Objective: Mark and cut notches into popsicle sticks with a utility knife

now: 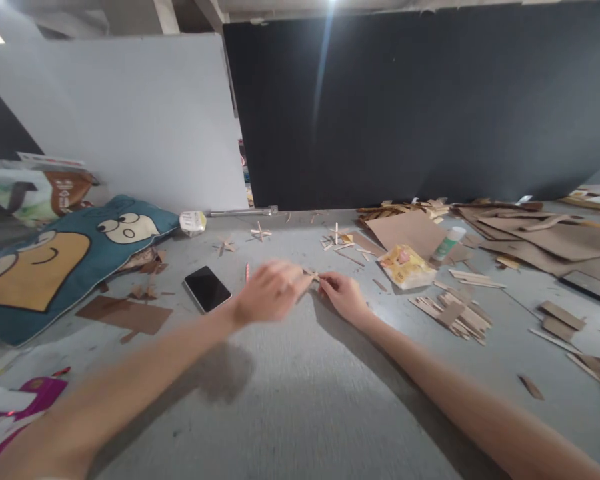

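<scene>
A small cross of thin wooden sticks [311,274] is between my two hands, just above or on the grey table. My right hand [344,295] is closed, with thumb and forefinger pinching the end of this cross. Over its left side reaches my left hand [273,291], smeared by motion, so its grip cannot be made out. A red-and-white striped stick [247,272] lies just beyond my left hand. Farther back are other pieces made of crossed sticks: one [261,232] in the middle, one [225,246] to its left and one [337,233] to the right.
Left of my hands lie a black phone [207,289], brown cardboard [124,314] and a blue cushion [110,230]. To the right are a yellow packet [407,266], a glue stick [449,244], loose wooden sticks [455,315] and cardboard sheets [540,240]. Dark and white panels stand behind.
</scene>
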A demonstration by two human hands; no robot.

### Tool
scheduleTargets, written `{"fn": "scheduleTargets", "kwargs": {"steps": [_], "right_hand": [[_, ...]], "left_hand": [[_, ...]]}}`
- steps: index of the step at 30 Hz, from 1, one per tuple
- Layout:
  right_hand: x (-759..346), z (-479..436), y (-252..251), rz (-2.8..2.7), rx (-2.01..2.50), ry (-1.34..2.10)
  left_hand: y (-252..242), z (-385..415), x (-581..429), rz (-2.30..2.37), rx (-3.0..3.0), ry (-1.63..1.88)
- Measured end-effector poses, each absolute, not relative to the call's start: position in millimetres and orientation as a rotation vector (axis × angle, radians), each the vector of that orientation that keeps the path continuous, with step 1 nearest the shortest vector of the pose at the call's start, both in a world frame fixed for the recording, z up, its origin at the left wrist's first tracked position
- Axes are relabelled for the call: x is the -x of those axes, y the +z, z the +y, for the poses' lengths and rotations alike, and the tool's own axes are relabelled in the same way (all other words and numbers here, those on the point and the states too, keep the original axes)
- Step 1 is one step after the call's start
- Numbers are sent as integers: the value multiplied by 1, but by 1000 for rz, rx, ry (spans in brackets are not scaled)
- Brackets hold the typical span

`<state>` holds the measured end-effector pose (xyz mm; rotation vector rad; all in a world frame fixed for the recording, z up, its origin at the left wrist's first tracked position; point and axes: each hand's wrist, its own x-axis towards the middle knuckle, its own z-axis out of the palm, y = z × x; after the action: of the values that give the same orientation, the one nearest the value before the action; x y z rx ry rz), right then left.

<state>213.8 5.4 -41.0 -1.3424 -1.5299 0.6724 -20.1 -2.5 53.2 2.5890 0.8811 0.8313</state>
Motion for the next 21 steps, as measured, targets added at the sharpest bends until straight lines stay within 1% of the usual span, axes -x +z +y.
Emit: {"fn": "scheduleTargets", "kwargs": {"steps": [1, 3, 6, 8, 14, 17, 21], "right_hand": [[-215, 15, -41, -1520, 1363, 668], [-220, 35, -38, -1505, 1409, 650], [-228, 62, -31, -1502, 1475, 582], [-232, 75, -28, -1506, 1508, 519], [-235, 75, -34, -1571, 1555, 423], [-241, 60, -41, -1626, 1540, 401], [-254, 34, -38, -1675, 1540, 346]], "left_hand": [[58, 21, 23, 935, -2762, 842], [65, 69, 33, 1252, -2890, 892], [66, 122, 57, 1884, -2654, 771], [62, 140, 77, 2113, -2459, 712], [43, 142, 120, 2239, -2306, 705], [35, 137, 116, 2151, -2375, 729], [30, 127, 82, 1947, -2530, 799]]}}
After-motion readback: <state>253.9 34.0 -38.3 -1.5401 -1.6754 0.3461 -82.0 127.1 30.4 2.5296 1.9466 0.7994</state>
